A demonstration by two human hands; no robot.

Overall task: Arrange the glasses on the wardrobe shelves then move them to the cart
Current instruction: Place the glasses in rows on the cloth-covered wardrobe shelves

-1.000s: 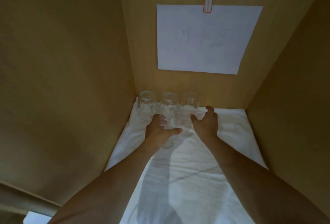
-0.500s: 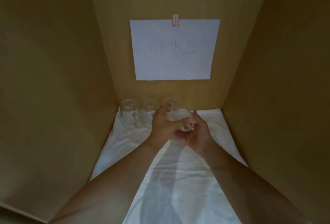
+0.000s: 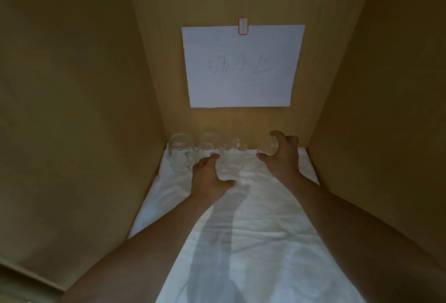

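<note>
Inside the tan wooden wardrobe compartment, at the centre of the frame, a row of clear glasses runs along the back wall on the white cloth (image 3: 253,242) that covers the shelf. The right hand (image 3: 281,155) has the fourth small clear glass (image 3: 267,148), fingers curled over its top and thumb underneath at the left; the glass looks tipped rather than upright, at the right end of the row, just above the cloth or barely touching it — I cannot tell which. The left hand (image 3: 210,178) holds nothing: it hovers with fingers loosely spread, fingertips just in front of the second clear glass (image 3: 209,146), thumb pointing to the right.

The row itself: the leftmost clear glass jar (image 3: 179,153) sits by the left wall, the second is just beside it, and the third clear glass (image 3: 235,148) is faint against the wall, left of the held one with a gap between them.

What matters here is that gap: the held glass lies right of the third, so the right hand is the nearer one to set it upright in line. Above, a white paper sheet (image 3: 241,68) with handwriting hangs under a red-edged clip (image 3: 243,26).
</note>
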